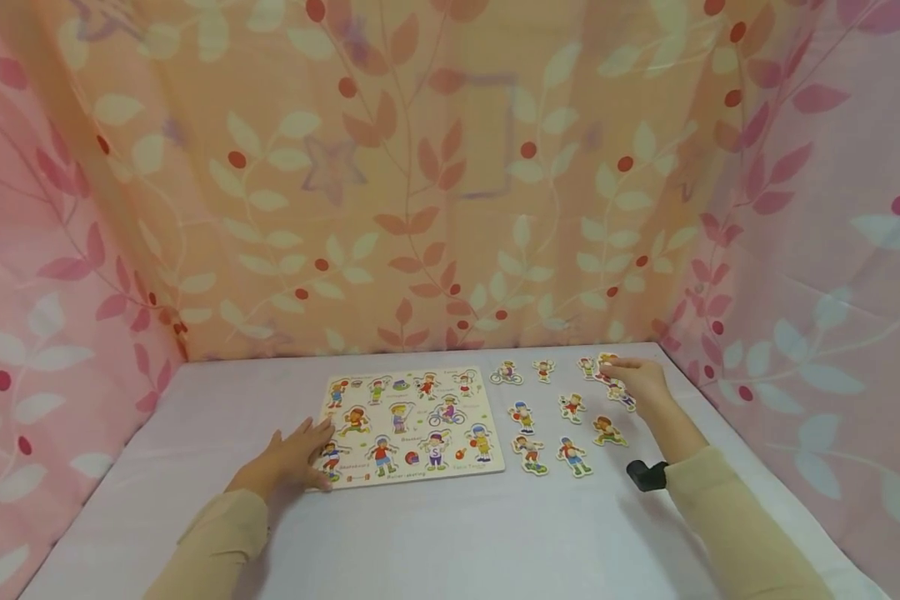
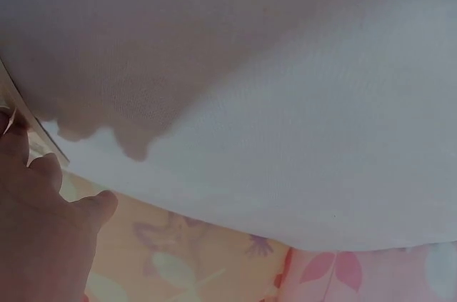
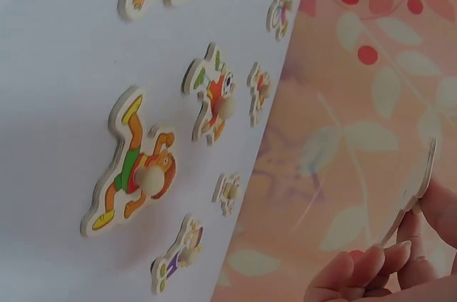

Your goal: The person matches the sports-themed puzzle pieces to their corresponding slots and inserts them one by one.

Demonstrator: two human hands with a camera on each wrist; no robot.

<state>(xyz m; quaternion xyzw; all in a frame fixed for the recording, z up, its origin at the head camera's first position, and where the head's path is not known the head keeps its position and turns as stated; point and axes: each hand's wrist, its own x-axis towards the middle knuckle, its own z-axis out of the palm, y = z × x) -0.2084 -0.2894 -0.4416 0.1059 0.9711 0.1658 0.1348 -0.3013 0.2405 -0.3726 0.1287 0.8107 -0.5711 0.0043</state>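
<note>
A wooden puzzle board (image 1: 450,442) printed with sports figures lies flat on the white table. My left hand (image 1: 294,458) rests on its left edge with fingers spread; in the left wrist view the hand (image 2: 53,209) touches the edge of the board (image 2: 28,118). My right hand (image 1: 641,385) pinches a figure-shaped puzzle piece (image 1: 606,364) at the far right of the table. In the right wrist view that piece (image 3: 412,198) is seen edge-on between the fingertips, raised off the table, so its picture is hidden.
Several knobbed pieces lie right of the board, among them a runner (image 1: 609,431), a soccer player (image 1: 572,407), a cyclist (image 1: 507,373) and a skateboarder (image 1: 529,456). A black wrist device (image 1: 647,475) is on my right wrist. Flowered curtains (image 1: 420,167) stand around the table.
</note>
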